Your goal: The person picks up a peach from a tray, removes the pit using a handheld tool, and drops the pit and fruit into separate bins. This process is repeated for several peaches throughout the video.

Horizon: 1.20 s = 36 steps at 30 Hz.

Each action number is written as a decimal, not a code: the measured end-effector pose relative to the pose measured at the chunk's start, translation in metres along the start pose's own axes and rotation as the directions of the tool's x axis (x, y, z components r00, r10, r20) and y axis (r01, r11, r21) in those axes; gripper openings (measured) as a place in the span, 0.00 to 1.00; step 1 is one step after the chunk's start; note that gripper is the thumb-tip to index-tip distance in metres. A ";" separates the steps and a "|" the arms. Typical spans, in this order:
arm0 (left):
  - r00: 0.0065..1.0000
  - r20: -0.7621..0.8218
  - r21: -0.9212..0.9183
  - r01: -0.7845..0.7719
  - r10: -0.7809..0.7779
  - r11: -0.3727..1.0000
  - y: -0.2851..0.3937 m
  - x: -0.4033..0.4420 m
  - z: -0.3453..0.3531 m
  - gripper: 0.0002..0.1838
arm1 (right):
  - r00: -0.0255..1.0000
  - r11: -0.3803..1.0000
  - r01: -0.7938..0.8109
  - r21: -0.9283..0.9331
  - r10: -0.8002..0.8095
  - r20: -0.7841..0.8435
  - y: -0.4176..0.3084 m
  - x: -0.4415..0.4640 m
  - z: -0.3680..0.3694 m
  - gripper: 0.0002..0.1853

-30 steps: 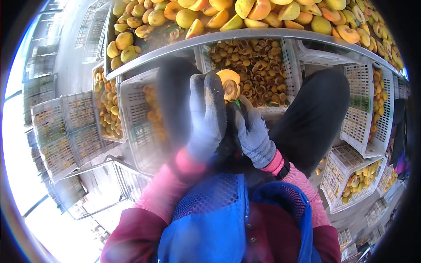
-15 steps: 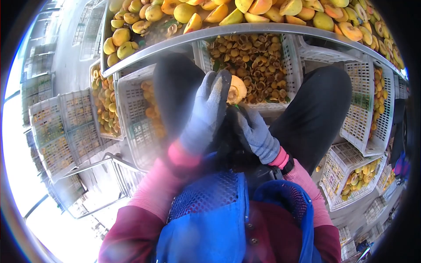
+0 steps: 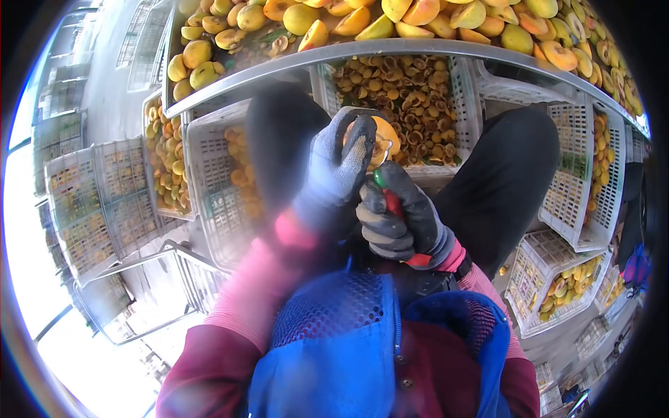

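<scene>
My left hand [image 3: 336, 159], in a grey-and-black glove, is closed around a halved yellow peach [image 3: 387, 132], cut face toward my right hand. My gloved right hand [image 3: 408, 226] grips a pitting tool [image 3: 393, 203] with a red and green handle. The tool's curved metal loop touches or lies just over the middle of the peach half; exact contact is hard to tell. Below both hands is a white crate [image 3: 465, 104] holding many brown pit pieces [image 3: 418, 90].
A metal-rimmed table [image 3: 390, 46] across the front carries many halved peaches [image 3: 425, 12]. White crates with fruit stand left [image 3: 212, 181] and right [image 3: 568, 174] of my knees. A metal frame [image 3: 185, 279] is at lower left.
My right hand has turned over and moved up, so the pitting tool now shows with its loop at the peach half. My left hand has tilted the peach half slightly.
</scene>
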State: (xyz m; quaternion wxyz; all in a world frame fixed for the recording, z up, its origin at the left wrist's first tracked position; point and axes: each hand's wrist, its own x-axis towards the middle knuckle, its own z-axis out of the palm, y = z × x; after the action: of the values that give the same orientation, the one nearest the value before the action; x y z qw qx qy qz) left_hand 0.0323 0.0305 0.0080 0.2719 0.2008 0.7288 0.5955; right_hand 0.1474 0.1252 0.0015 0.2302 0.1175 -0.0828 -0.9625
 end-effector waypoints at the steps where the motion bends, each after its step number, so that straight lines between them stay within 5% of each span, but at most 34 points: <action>1: 0.999 0.020 -0.021 0.026 -0.026 0.999 0.003 0.002 -0.001 0.15 | 0.996 0.991 -0.044 0.128 0.033 0.085 0.001 0.001 -0.001 0.24; 2: 0.991 -0.003 -0.035 -0.131 0.131 0.991 -0.001 0.002 0.000 0.16 | 0.983 0.964 -0.099 0.249 0.057 0.173 0.002 0.002 -0.002 0.24; 5: 0.997 -0.029 -0.164 0.066 -0.072 0.984 -0.004 0.000 0.006 0.21 | 0.947 0.967 -0.075 0.242 -0.007 0.322 0.003 0.006 -0.003 0.24; 7: 0.930 -0.173 -0.511 0.197 -0.325 0.837 -0.019 -0.001 0.008 0.22 | 0.903 0.984 -0.007 0.179 -0.071 0.423 -0.006 0.004 0.002 0.24; 9: 0.884 -0.186 -0.458 0.308 -0.429 0.834 -0.020 -0.004 -0.014 0.22 | 0.913 0.984 0.052 0.173 -0.117 0.390 -0.011 0.001 -0.004 0.24; 10: 0.920 -0.360 -0.279 0.054 -0.157 0.959 -0.021 -0.007 -0.021 0.22 | 0.943 0.979 0.076 0.190 -0.133 0.304 -0.012 0.004 -0.019 0.25; 12: 0.910 -0.415 -0.193 -0.105 0.016 0.975 -0.003 -0.013 -0.056 0.22 | 0.980 0.983 0.106 0.153 -0.129 0.151 -0.015 0.007 -0.045 0.26; 15: 0.836 -0.537 0.194 -0.009 0.114 0.981 -0.005 -0.022 -0.144 0.19 | 0.992 0.993 0.119 0.010 -0.120 0.041 -0.021 0.004 -0.040 0.25; 16: 0.857 -0.514 0.486 0.256 0.036 0.835 -0.002 -0.021 -0.165 0.21 | 0.990 0.988 0.138 -0.071 -0.138 0.004 -0.022 0.003 -0.041 0.25; 17: 0.802 -0.579 0.808 0.541 0.147 0.233 -0.022 -0.019 -0.194 0.22 | 0.989 0.988 0.123 -0.089 -0.129 -0.075 -0.023 0.004 -0.040 0.25; 19: 0.845 -0.447 0.892 0.394 0.294 0.222 -0.017 0.000 -0.202 0.24 | 0.965 0.989 0.088 -0.116 -0.114 -0.236 -0.025 0.007 -0.042 0.25; 21: 0.878 -0.419 0.763 0.203 0.230 0.614 0.037 0.041 -0.152 0.24 | 0.929 0.976 0.054 -0.211 -0.127 -0.348 -0.026 0.014 -0.051 0.25; 23: 0.871 -0.270 0.781 -0.051 0.410 0.623 0.033 0.111 -0.148 0.26 | 0.857 0.943 0.047 -0.329 -0.207 -0.473 -0.026 0.020 -0.047 0.24; 27: 0.781 -0.043 0.947 -0.167 0.623 0.276 0.059 0.247 -0.124 0.31 | 0.717 0.890 0.164 -0.425 -0.403 -0.568 -0.029 0.020 -0.041 0.25; 29: 0.833 0.041 0.998 -0.065 0.552 0.023 0.040 0.304 -0.114 0.31 | 0.677 0.879 0.171 -0.445 -0.433 -0.595 -0.034 0.022 -0.041 0.25; 33: 0.952 0.070 0.965 -0.140 0.298 0.220 0.042 0.319 -0.116 0.29 | 0.645 0.882 0.192 -0.430 -0.444 -0.622 -0.040 0.031 -0.042 0.26; 36: 0.977 0.117 0.975 -0.147 0.176 0.167 0.033 0.300 -0.123 0.24 | 0.677 0.870 0.198 -0.451 -0.454 -0.579 -0.040 0.038 -0.047 0.26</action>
State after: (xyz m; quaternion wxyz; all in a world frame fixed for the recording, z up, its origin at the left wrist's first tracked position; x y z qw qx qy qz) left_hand -0.2781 0.1294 0.0108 0.0085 0.3966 0.9177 0.0218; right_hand 0.1100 0.1379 -0.0591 0.0827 0.4246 0.2014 -0.8788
